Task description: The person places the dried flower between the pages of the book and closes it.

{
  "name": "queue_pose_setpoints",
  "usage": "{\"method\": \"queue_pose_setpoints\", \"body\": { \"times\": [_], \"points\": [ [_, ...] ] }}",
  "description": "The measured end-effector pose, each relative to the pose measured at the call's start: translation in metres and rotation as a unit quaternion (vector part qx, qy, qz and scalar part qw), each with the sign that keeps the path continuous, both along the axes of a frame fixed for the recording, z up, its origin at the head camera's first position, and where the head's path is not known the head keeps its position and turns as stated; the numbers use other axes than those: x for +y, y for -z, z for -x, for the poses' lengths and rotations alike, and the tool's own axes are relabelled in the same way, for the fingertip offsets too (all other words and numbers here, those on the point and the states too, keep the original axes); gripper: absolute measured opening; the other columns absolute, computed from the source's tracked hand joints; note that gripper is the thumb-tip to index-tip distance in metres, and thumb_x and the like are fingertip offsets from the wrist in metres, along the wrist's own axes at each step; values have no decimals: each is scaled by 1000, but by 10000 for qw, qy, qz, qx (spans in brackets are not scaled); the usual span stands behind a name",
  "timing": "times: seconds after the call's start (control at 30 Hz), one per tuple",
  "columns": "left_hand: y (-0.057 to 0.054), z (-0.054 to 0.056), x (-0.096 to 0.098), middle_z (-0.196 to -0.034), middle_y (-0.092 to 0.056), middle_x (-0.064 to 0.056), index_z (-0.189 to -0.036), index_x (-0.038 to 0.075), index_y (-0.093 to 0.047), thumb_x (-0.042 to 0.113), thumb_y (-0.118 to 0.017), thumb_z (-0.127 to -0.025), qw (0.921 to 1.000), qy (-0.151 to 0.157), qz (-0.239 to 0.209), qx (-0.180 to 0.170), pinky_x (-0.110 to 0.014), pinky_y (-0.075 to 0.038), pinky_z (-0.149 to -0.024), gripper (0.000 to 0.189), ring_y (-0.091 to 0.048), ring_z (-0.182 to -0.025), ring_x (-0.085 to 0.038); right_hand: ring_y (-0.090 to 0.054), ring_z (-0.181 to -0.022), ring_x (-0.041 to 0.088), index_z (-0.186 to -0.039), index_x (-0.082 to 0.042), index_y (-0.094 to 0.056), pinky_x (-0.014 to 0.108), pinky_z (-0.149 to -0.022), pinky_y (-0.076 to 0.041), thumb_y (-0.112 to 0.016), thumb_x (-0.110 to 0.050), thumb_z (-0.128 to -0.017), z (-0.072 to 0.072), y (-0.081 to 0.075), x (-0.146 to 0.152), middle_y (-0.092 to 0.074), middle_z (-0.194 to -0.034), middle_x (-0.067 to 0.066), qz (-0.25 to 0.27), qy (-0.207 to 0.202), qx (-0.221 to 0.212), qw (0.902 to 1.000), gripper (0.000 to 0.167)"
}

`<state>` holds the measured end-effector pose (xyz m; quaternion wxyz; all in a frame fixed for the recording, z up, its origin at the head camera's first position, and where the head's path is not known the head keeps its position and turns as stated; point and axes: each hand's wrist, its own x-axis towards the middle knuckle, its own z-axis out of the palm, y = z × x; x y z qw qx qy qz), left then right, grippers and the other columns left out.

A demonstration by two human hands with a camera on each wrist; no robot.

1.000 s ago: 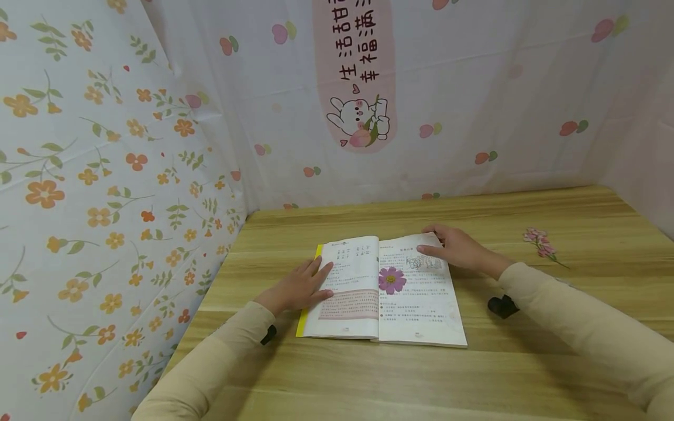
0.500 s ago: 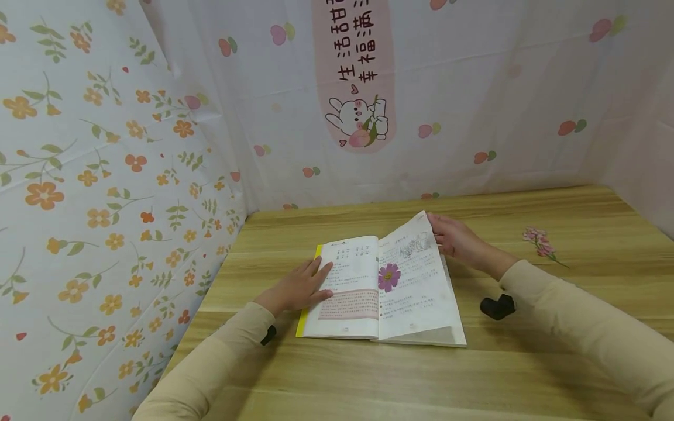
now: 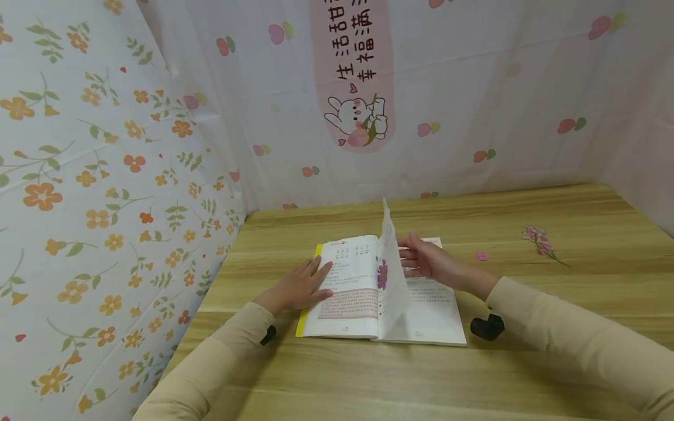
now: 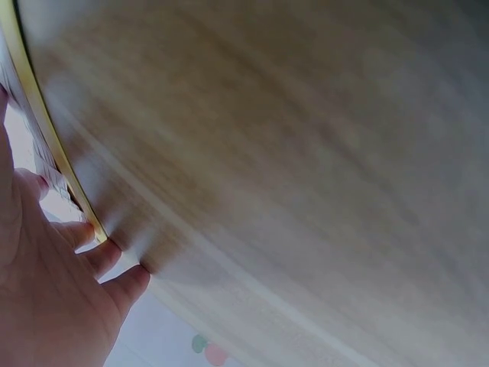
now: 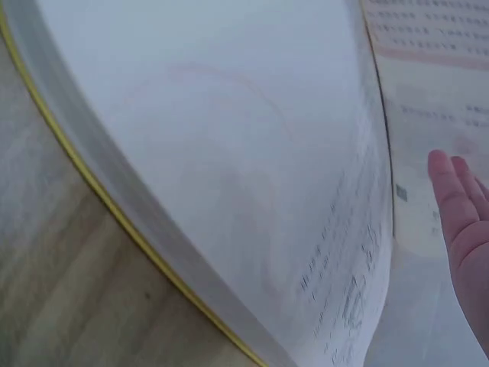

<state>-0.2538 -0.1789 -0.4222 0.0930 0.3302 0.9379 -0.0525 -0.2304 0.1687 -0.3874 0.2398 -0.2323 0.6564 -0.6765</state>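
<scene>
Paper page (image 3: 392,275) stands upright mid-turn, my right hand (image 3: 429,264) flat-fingered behind it; left hand (image 3: 297,287) presses book (image 3: 347,292) flat. Next: I lay it over the purple flower (image 3: 382,273).

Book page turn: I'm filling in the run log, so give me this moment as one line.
left hand flat on left page | right hand behind upright page | purple flower on it | book on table

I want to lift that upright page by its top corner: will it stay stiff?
Probably not. The page already curves as the right hand pushes it, so it looks thin and floppy. The pressed flower on it might slip off.
</scene>
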Motion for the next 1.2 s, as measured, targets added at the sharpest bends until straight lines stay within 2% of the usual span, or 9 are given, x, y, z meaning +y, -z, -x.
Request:
{"method": "queue_pose_setpoints", "body": {
  "times": [0.1, 0.2, 0.27, 0.33, 0.47, 0.63, 0.83, 1.03, 1.2],
  "points": [
    [-1, -1, 0, -157, -17, -24, -157, 12, -16, 57, -36, -100, 10000, 1, -45, -17, -49, -24, -112, 76, -22, -142, -41, -35, -135, 42, -151, 8, -19, 47, -103, -39, -29, -40, -107, -6, 5, -8, -26, -151, 31, -458, -203, 445, 9978, 65],
    [-2, -1, 0, -157, -18, -25, -157, 11, -17, 56, -38, -100, 9999, 2, -109, -39, -50, -24, -112, 75, -22, -141, -41, -32, -137, 40, -151, 3, -26, 49, -106, -34, -42, -31, -106, -12, 8, -17, -29, -153, 24, -1013, -332, 1205, 9870, 59],
    [-3, 0, 0, -157, -17, -24, -157, 11, -16, 56, -37, -100, 10000, -5, -52, -54, -50, -24, -112, 75, -21, -142, -41, -32, -138, 38, -152, -3, -30, 51, -107, -32, -51, -28, -102, -16, 10, -22, -30, -154, 20, -1394, -330, 1674, 9754, 59],
    [-3, 0, 1, -157, -17, -24, -157, 11, -17, 55, -38, -101, 10000, 8, -51, -44, -50, -24, -112, 74, -22, -141, -41, -32, -139, 35, -152, -8, -31, 53, -107, -31, -57, -31, -99, -19, 11, -27, -31, -155, 15, -1862, -330, 2161, 9579, 63],
    [-3, 1, 0, -157, -17, -25, -155, 8, -21, 49, -39, -103, 10000, 69, 52, 20, -48, -24, -112, 70, -21, -142, -40, -24, -142, 29, -154, -16, -29, 53, -109, -27, -64, -43, -93, -24, 13, -35, -23, -158, 9, -2664, -457, 2700, 9241, 75],
    [-3, -1, -3, -156, -17, -26, -152, 2, -27, 38, -39, -105, 9992, 311, 120, 221, -47, -25, -112, 61, -21, -142, -39, -15, -145, 26, -156, -18, -26, 48, -112, -22, -61, -57, -89, -28, 17, -44, -12, -161, 9, -3278, -688, 3034, 8921, 85],
    [-7, -4, -5, -155, -16, -29, -152, 0, -25, 33, -41, -105, 9976, 621, -92, 277, -51, -28, -109, 60, -23, -140, -42, -7, -147, 26, -155, -18, -27, 47, -114, -19, -53, -63, -90, -31, 22, -51, -10, -161, 12, -3695, -855, 3417, 8599, 84],
    [-8, -3, -5, -158, -9, -24, -155, 3, -19, 37, -34, -106, 9996, 284, -14, -54, -51, -26, -110, 61, -18, -143, -40, -4, -147, 29, -156, -17, -24, 46, -115, -16, -47, -64, -93, -32, 24, -55, -8, -161, 15, -4081, -1046, 3788, 8240, 82],
    [-3, 1, -8, -159, -8, -23, -154, 2, -21, 36, -28, -107, 9996, 174, 194, -60, -47, -22, -113, 58, -15, -145, -36, -8, -145, 36, -154, -9, -29, 49, -114, -17, -50, -59, -94, -33, 20, -58, -12, -158, 22, -4089, -1107, 4072, 8092, 81]
  ]
}}
